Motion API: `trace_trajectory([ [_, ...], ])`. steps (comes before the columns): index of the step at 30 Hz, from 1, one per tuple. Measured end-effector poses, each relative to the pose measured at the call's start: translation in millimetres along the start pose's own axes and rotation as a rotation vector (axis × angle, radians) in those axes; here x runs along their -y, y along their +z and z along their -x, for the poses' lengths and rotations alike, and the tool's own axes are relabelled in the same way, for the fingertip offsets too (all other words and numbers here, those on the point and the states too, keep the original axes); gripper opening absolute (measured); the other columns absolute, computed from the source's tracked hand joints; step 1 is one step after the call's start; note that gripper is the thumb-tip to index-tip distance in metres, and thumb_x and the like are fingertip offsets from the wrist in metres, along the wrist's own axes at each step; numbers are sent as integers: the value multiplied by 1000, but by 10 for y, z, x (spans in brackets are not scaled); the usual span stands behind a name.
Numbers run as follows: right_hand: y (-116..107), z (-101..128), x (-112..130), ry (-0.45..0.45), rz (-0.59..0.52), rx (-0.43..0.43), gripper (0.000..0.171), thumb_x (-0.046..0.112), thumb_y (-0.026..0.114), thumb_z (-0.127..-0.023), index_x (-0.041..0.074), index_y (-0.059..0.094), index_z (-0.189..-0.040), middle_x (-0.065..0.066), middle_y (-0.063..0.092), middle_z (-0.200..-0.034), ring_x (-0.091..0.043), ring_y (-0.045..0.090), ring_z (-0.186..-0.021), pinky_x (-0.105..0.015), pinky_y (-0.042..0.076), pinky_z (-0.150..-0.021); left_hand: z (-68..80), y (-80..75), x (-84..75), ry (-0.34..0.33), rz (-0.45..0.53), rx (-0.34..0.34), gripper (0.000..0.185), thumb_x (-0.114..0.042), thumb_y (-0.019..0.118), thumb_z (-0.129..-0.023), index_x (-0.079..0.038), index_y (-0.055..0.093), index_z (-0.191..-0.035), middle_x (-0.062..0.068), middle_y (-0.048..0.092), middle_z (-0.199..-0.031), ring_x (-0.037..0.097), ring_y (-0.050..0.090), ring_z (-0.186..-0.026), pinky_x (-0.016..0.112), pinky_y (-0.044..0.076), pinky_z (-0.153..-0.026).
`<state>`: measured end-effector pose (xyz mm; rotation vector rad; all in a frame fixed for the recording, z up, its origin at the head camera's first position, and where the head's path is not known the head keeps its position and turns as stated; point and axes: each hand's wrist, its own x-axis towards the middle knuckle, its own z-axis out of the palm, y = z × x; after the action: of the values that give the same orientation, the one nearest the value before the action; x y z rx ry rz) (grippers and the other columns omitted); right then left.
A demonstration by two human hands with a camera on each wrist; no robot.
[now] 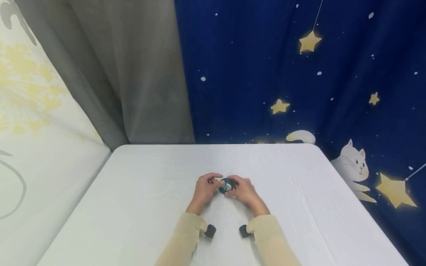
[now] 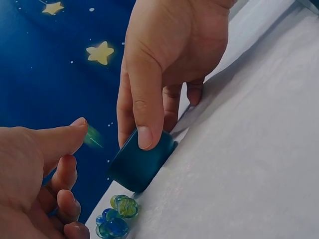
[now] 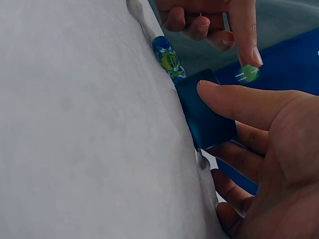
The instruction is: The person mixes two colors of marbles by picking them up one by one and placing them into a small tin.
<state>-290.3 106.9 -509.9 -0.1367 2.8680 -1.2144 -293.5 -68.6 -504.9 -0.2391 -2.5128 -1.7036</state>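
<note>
At the middle of the white table (image 1: 149,207), my right hand (image 1: 244,191) grips a small dark teal cup (image 1: 227,183) lying tilted on the cloth. The left wrist view shows its thumb (image 2: 144,114) over the cup (image 2: 141,162) and its fingers behind. My left hand (image 1: 205,189) hovers beside the cup's mouth, thumb out and other fingers curled. A green marble (image 3: 247,73) sits just off that thumb tip, blurred (image 2: 92,137), with no finger against it. Several blue and green marbles (image 2: 118,219) lie on the cloth by the cup (image 3: 205,117).
A dark blue curtain with stars and a cat (image 1: 352,166) hangs behind and to the right. A grey curtain (image 1: 133,74) hangs at the back left. Black wrist mounts (image 1: 210,231) sit on both cream sleeves. White cloth surrounds the hands.
</note>
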Motion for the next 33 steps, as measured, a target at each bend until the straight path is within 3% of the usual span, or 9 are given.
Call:
trace_trajectory([
  [14, 10, -16, 0, 5, 1, -4, 59, 25, 84, -73, 21, 63, -127, -7, 61, -130, -36, 45, -123, -62, 33, -98, -49, -102, 31, -24, -45, 6, 16, -18, 76, -83, -14, 75, -99, 0, 57, -76, 15, 50, -65, 29, 43, -59],
  [33, -2, -19, 19, 20, -17, 14, 58, 22, 84, -73, 19, 63, -127, -10, 60, -130, -37, 44, -124, -63, 32, -98, -95, -312, 124, -123, -151, 11, 15, -16, 77, -82, -13, 75, -97, 0, 56, -74, 16, 50, -67, 31, 40, -62],
])
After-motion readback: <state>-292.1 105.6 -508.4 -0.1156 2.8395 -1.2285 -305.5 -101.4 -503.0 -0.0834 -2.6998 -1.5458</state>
